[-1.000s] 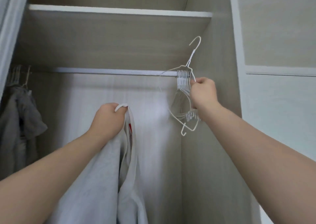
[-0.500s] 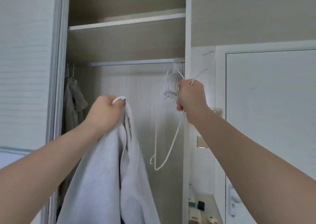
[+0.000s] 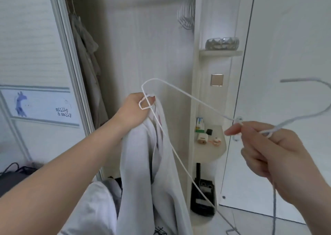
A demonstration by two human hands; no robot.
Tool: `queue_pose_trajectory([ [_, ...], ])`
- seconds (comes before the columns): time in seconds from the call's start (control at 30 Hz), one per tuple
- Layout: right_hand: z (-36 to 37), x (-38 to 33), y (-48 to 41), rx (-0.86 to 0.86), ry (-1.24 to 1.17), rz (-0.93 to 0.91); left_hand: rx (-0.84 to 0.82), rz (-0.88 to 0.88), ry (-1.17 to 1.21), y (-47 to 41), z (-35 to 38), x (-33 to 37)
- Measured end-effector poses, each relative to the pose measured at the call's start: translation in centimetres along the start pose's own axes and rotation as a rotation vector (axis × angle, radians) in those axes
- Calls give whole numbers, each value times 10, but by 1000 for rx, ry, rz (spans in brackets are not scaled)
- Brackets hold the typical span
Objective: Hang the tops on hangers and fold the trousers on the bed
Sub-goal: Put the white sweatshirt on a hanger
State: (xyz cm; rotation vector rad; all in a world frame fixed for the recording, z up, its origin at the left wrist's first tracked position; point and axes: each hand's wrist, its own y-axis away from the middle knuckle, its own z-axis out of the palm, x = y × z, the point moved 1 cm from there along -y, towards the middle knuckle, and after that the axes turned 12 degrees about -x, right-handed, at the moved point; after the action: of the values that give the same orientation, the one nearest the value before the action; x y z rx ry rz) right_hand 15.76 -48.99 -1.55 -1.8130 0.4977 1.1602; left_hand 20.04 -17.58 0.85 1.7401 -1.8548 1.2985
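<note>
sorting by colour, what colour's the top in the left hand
Pale grey top, clearest in head view.

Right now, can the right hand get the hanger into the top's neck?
Probably yes. The right hand pinches the hanger by its neck; its far shoulder lies by the collar of the top, which the left hand holds up. Nothing sits between. How wide the collar gapes is unclear.

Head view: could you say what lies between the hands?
In the head view, a white wire hanger runs from the right hand to the left hand gripping the top.
</note>
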Motion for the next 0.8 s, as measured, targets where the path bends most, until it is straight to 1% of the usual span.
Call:
queue_pose_trajectory([
  [0.1, -2, 27, 43, 55, 57, 106, -74, -78, 98, 22, 23, -21],
  [0.2, -1, 51, 80, 69, 70, 211, -123, -147, 91, 43, 43, -36],
  [0.33, 1, 73, 112, 59, 174, 343, -275, -99, 32, 77, 72, -38],
  [0.43, 2, 70, 124, 78, 240, 344, -332, -39, -42, 94, 86, -40],
  [0.6, -8, 56, 131, 25, 365, 336, -431, -12, -167, 107, 94, -44],
  [0.7, -12, 47, 131, -13, 429, 310, -459, 0, -187, 112, 96, -41],
  [0.8, -15, 45, 130, -30, 406, 311, -488, -3, -178, 114, 98, -37],
])
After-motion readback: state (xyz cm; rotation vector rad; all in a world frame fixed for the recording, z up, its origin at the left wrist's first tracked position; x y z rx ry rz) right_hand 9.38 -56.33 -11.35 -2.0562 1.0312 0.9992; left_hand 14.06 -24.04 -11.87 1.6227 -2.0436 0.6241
